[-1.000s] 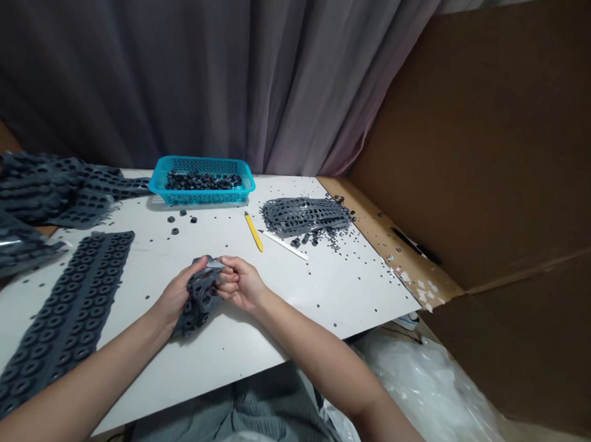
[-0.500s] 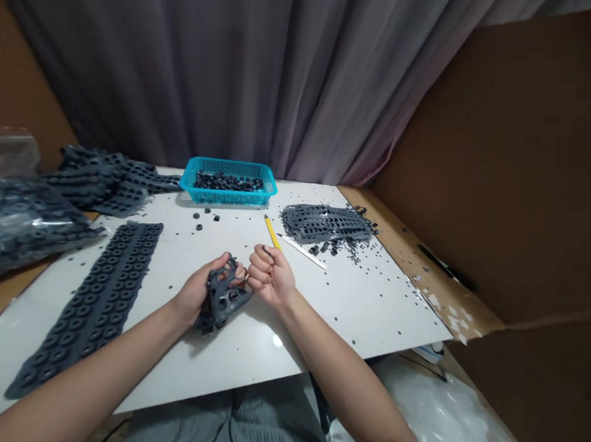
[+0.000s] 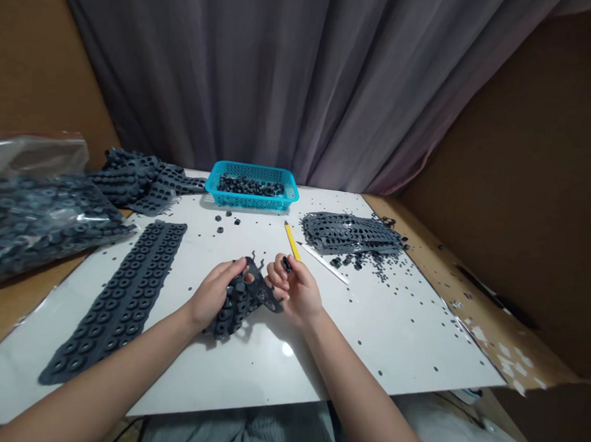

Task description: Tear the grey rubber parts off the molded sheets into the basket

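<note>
My left hand (image 3: 214, 292) is closed on a crumpled dark grey rubber sheet (image 3: 235, 309) with moulded round parts and torn-out holes. Opposite it, my right hand (image 3: 300, 289) pinches a small black rubber piece (image 3: 286, 264) between thumb and forefinger. The sheet's loose edge reaches the lower fingers of my right hand; whether they grip it I cannot tell. A flat, whole rubber sheet (image 3: 120, 297) with rows of ringed parts lies to the left. Beyond my hands, a blue basket (image 3: 251, 203) holds many small black pieces.
A yellow pencil-like tool (image 3: 291, 241) and a white one (image 3: 324, 263) lie beyond my right hand. Punched sheets (image 3: 352, 232) are stacked at right among scattered bits. A clear bag of parts (image 3: 39, 225) and more sheets (image 3: 138, 179) stand at left. Cardboard walls the right side.
The sheet has opened out toward my right hand, and a black piece now shows in my right fingertips. The whole scene has shifted rightward in view.
</note>
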`<state>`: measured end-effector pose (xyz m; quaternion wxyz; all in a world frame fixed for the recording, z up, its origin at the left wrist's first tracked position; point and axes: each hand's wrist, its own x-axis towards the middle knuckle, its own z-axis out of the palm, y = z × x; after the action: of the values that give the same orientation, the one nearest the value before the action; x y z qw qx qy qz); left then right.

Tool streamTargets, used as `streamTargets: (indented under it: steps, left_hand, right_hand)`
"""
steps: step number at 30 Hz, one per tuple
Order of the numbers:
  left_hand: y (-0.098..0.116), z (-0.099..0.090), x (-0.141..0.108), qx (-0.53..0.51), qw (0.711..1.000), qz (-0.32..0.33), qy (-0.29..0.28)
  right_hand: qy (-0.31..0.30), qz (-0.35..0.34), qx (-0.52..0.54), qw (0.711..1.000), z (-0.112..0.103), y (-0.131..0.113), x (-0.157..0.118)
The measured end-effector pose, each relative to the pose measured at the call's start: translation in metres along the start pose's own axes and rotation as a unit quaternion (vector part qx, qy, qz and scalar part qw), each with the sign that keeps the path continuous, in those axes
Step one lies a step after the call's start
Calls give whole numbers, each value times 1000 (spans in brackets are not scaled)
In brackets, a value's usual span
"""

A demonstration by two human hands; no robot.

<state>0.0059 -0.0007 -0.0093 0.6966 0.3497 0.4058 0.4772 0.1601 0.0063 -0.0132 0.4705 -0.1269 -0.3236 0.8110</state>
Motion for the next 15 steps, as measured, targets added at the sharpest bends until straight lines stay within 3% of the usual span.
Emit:
streamTargets:
  steps: [5, 9, 13, 15]
  left_hand:
    - [7, -6, 8, -32, 984, 72, 159]
    - [17, -9, 17, -107, 927, 155, 324]
    - [22, -15, 28, -159, 913, 153, 343]
    - [20, -21, 32, -95, 922, 172, 333]
  right_hand:
    - [-9, 11, 26, 1000, 5, -2, -3]
    - [-15, 7, 57, 998, 8, -3, -5]
    - [-11, -5, 72, 997, 8, -3, -5]
    - [-10, -9, 67, 998, 9, -2, -4]
